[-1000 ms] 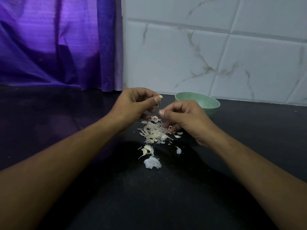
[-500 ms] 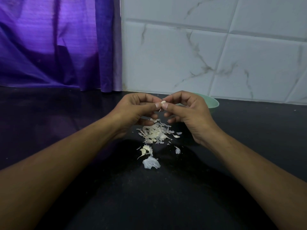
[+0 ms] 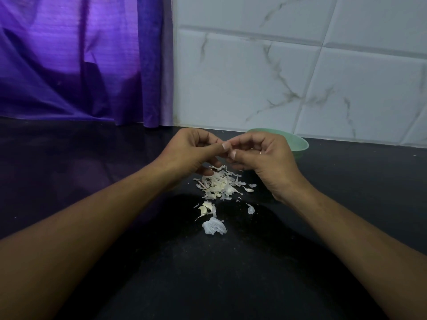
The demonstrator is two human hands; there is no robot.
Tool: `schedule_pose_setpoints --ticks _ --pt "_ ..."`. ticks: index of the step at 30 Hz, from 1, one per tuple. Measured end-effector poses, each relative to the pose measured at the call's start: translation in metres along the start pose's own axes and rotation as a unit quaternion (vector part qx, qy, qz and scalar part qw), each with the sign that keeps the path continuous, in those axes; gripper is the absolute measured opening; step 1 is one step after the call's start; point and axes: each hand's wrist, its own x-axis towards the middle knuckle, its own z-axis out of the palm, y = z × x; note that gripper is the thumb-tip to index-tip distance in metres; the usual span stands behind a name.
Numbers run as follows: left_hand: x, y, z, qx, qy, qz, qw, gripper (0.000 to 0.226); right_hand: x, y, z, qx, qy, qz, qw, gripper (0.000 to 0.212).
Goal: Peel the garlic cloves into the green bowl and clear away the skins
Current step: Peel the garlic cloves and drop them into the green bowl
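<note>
Black counter (image 3: 138, 273), white marble-tile wall (image 3: 254, 77) behind, purple curtain (image 3: 69, 65) at back left. Both hands are held just above the counter and meet mid-frame.

Left hand (image 3: 191, 151): fingers curled, thumb and forefinger tips pressed together at the meeting point. Right hand (image 3: 265, 155): same curl, thumb tip against the left thumb tip. Both pinch one small thing between them. By the task it's a clove, but the fingertips hide it, so I can't confirm.

Skins (image 3: 217, 184) lie in a pile on the counter right under the hands, with loose bits nearer the person and a big flake (image 3: 213, 227) nearest. A curved piece (image 3: 204, 210) sits between pile and flake; clove or skin, can't tell. Bowl (image 3: 298, 142) sits behind the right hand, close to the wall and mostly covered by it. Contents not visible.

Step, as judged: peeling, with the nails working skin off the held clove. Next move calls for pulling the last skin free so it drops on the pile. One hand then carries the bare clove a short way back over the rim and lets go. Thin skin may cling to the fingers. Clearing the skins is not yet started.
</note>
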Motion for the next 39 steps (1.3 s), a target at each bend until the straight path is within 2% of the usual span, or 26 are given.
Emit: schedule_pose_setpoints --ticks 13,20,25,33,39 --pt "0.0008 -0.0003 -0.0013 0.047 -0.006 0.004 0.999 0.013 0.0039 0.0037 0.0004 -0.03 0.029 -0.001 0.999 0.015" --pt "-0.0007 0.0007 0.0005 -0.042 0.001 -0.032 0.999 0.016 0.004 0.0025 -0.0004 -0.024 0.029 -0.011 0.999 0.015" --pt "-0.0018 0.0013 0.0014 -0.058 -0.002 -0.047 0.997 0.014 0.0029 0.002 -0.0007 -0.021 0.022 -0.028 0.999 0.016" --pt "-0.003 0.0053 -0.0002 -0.009 -0.01 -0.067 0.998 0.024 0.0029 0.0036 -0.0008 -0.064 0.03 -0.042 0.997 0.01" --pt "-0.0042 0.0068 0.0008 0.011 -0.009 -0.068 0.998 0.015 0.0024 0.0026 -0.0003 -0.087 0.018 -0.039 0.995 0.013"
